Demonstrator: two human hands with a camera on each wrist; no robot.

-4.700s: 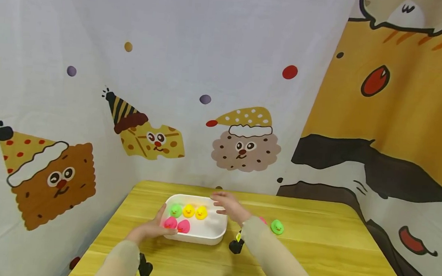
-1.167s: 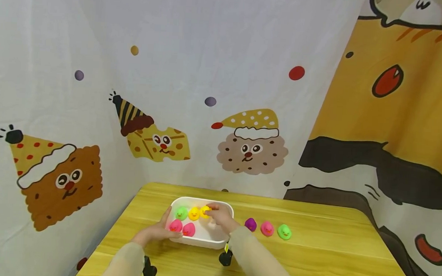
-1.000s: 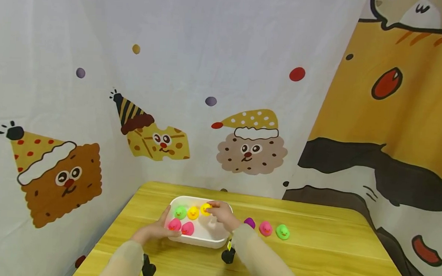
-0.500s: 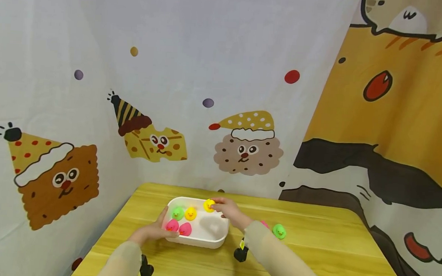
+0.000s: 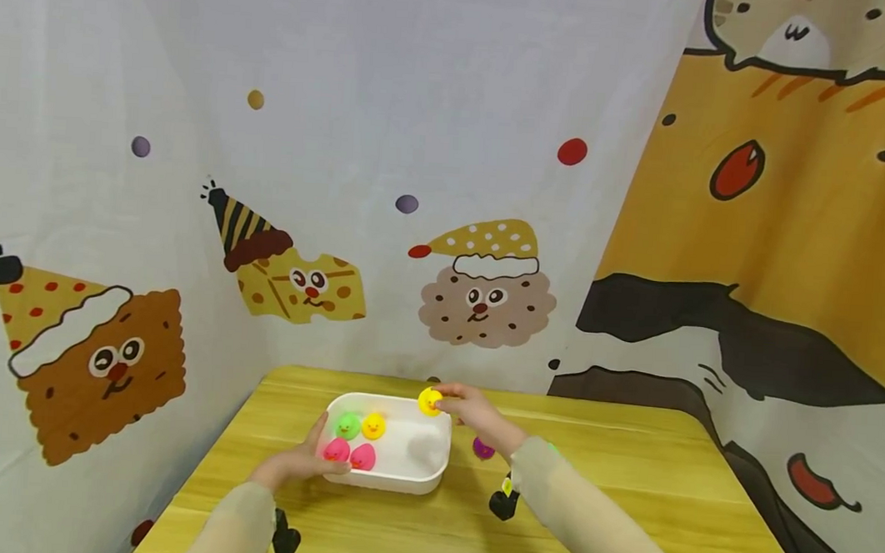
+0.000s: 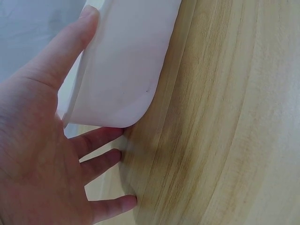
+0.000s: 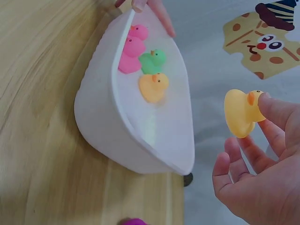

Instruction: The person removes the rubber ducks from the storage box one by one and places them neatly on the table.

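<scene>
A white tub (image 5: 410, 474) sits on the wooden table (image 5: 626, 503). Inside lie two pink ducks (image 5: 349, 453), a green duck (image 5: 347, 426) and a yellow-orange duck (image 5: 373, 426). My right hand (image 5: 457, 405) pinches a yellow duck (image 5: 429, 401) between thumb and fingertips, held in the air above the tub's far right corner. The right wrist view shows that yellow duck (image 7: 241, 112) clear of the tub (image 7: 140, 140). My left hand (image 5: 305, 460) rests against the tub's left end. Its thumb (image 6: 70, 42) lies straight along the tub wall (image 6: 131, 61), fingers flat on the table.
A purple duck (image 5: 483, 448) sits on the table right of the tub, partly behind my right wrist. A cartoon-printed cloth backdrop (image 5: 417, 183) rises close behind and beside the table. Bare wood stretches to the right and front.
My right hand has lifted the yellow duck out of the tub's back row, up and toward the far right corner. The left hand has stayed against the tub.
</scene>
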